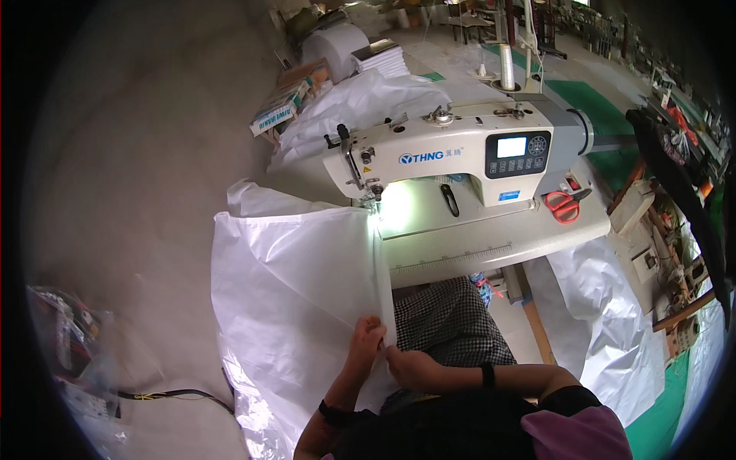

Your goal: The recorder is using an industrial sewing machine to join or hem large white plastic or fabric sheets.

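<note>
Both my hands pinch the near edge of a large white woven plastic sheet [291, 284] over my lap. My left hand [365, 341] grips the folded hem from the left. My right hand [406, 366] holds the same hem just to the right, the two almost touching. The folded strip runs up from my hands to the needle [376, 195] of a white industrial sewing machine [452, 149], lit by its lamp. The rest of the sheet hangs to the left off the table.
Red-handled scissors [565, 205] and a black snipper [450, 199] lie on the machine table [491, 241]. More white sheeting [606, 307] hangs at the right and is piled behind the machine. A thread cone [507, 67] stands at the back. Cable lies on the floor at left.
</note>
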Available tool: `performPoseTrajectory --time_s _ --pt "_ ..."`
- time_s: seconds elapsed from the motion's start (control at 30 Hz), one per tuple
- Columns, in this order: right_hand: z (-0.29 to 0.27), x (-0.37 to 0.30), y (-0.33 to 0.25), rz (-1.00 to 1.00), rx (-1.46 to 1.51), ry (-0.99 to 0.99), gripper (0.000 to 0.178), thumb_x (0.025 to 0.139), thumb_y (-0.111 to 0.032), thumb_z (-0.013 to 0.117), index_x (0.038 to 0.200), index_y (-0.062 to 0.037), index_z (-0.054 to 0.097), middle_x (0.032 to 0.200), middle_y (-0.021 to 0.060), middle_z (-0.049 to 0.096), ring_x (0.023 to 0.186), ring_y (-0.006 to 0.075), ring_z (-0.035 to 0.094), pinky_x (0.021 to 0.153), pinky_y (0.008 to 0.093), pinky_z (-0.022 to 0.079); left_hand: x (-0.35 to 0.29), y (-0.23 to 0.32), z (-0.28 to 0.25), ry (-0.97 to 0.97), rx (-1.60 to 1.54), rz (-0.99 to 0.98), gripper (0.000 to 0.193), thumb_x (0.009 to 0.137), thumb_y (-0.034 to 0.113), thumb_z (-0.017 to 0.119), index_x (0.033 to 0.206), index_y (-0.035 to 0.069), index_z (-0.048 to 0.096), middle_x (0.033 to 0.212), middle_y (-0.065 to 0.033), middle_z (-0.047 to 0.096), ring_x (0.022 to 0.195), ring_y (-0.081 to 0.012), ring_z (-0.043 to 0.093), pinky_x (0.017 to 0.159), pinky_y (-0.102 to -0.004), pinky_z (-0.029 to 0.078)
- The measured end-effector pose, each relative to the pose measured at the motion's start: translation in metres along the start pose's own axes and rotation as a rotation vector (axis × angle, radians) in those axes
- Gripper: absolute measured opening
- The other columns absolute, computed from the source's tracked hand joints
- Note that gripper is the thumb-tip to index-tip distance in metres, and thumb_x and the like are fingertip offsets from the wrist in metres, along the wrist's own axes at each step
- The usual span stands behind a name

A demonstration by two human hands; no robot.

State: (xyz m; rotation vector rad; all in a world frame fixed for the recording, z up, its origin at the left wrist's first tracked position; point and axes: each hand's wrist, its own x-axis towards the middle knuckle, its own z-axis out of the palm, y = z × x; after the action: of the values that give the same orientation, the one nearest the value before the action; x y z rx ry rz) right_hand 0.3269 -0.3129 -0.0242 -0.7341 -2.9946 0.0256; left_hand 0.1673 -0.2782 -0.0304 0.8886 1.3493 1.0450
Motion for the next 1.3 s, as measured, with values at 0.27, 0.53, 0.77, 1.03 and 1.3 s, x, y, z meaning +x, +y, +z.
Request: performPoseTrajectory --time_s 0.27,0.53,0.77,1.03,1.3 --pt "-0.045 0.034 0.131 0.055 0.729 -0.001 0.013 0.076 -0.011 0.060 0.075 0.0011 0.064 0.078 0.0202 0.066 0.075 0.0328 0.067 0.065 0.0419 0.054 0.005 0.013 0.003 0.034 0.481 0.222 0.031 0.086 0.019 0.060 0.108 -0.002 0.057 0.086 -0.0190 0.065 0.079 -0.0260 0.065 0.072 -0.0382 0.050" --pt "-0.041 0.157 0.257 0.978 0.502 0.211 0.040 0.082 -0.034 0.067 0.106 -0.0030 0.065 0.088 0.0135 0.070 0.080 0.0278 0.068 0.070 0.0396 0.055 -0.015 0.046 0.022 0.021 0.618 0.389 0.017 0.089 0.018 0.061 0.093 0.003 0.054 0.068 -0.0239 0.055 0.067 -0.0441 0.059 0.058 -0.0442 0.047" --pt "-0.015 0.185 0.230 1.132 0.393 0.436 0.022 0.083 -0.015 0.054 0.099 -0.0029 0.061 0.094 0.0165 0.067 0.093 0.0345 0.065 0.080 0.0439 0.051 -0.012 0.040 0.019 -0.075 0.617 0.434 0.016 0.090 0.017 0.060 0.089 0.004 0.050 0.071 -0.0253 0.057 0.073 -0.0481 0.058 0.058 -0.0499 0.045" --pt "-0.009 0.188 0.213 0.930 0.154 0.292 0.020 0.084 -0.010 0.051 0.097 -0.0017 0.063 0.104 0.0166 0.059 0.096 0.0346 0.063 0.083 0.0456 0.052 0.000 0.016 0.010 -0.091 0.545 0.449 0.018 0.090 0.019 0.061 0.093 0.003 0.053 0.066 -0.0235 0.056 0.067 -0.0444 0.061 0.057 -0.0458 0.046" --pt "-0.023 0.178 0.213 0.839 0.117 0.221 0.020 0.081 -0.011 0.054 0.095 0.0004 0.065 0.105 0.0205 0.057 0.103 0.0377 0.058 0.086 0.0447 0.050 0.002 0.008 0.005 -0.085 0.496 0.401 0.016 0.090 0.016 0.062 0.094 0.002 0.055 0.067 -0.0191 0.058 0.065 -0.0361 0.063 0.059 -0.0408 0.048"
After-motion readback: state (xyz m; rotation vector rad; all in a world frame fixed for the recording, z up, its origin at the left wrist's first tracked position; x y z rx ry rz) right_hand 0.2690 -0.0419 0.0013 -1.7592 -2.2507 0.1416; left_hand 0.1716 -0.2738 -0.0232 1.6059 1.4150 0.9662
